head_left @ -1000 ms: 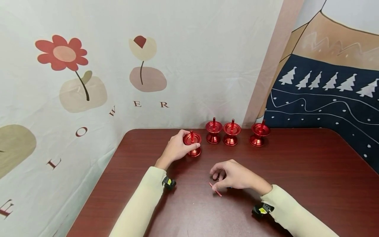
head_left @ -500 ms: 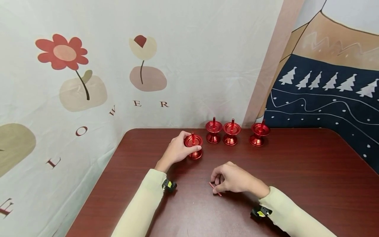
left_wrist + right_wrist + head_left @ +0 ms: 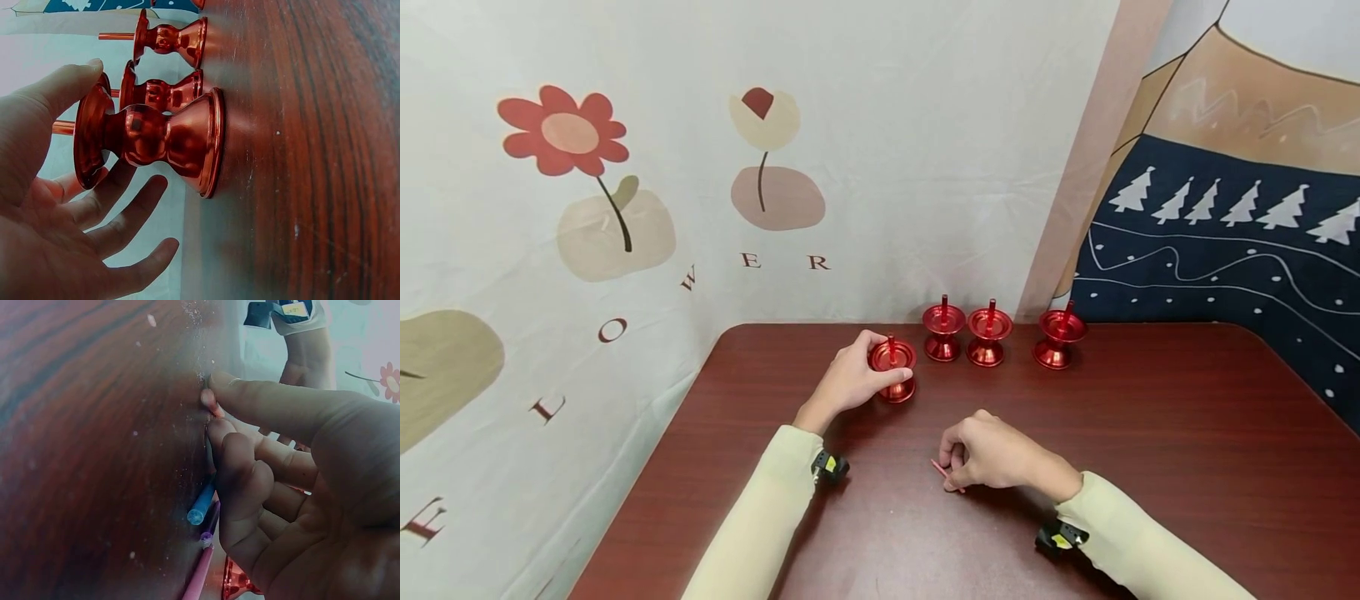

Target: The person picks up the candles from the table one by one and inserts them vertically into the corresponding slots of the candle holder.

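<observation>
My left hand (image 3: pixel 850 372) holds a shiny red metal candle holder (image 3: pixel 898 389) by its upper dish, thumb on the near side of the rim. In the left wrist view the holder (image 3: pixel 144 136) stands upright, a thin peg rising from its dish and its flared base down at the table. Low over the tabletop, my right hand (image 3: pixel 1000 452) pinches a thin red stick (image 3: pixel 937 467) between thumb and index finger. Seen from the right wrist, the stick's rounded end (image 3: pixel 209 399) shows between the fingertips. Blue (image 3: pixel 202 505), purple and pink sticks (image 3: pixel 199 572) lie just beyond the curled fingers.
Three more red candle holders stand along the table's back edge: two close together, left (image 3: pixel 942 347) and middle (image 3: pixel 987 352), and one apart at right (image 3: pixel 1055 353). Behind the brown table (image 3: pixel 1187 433) hangs a printed cloth (image 3: pixel 910 167).
The candle holder and left hand have shifted slightly right and nearer. My right thumb and fingers have closed together on the red stick; the right hand has barely moved otherwise.
</observation>
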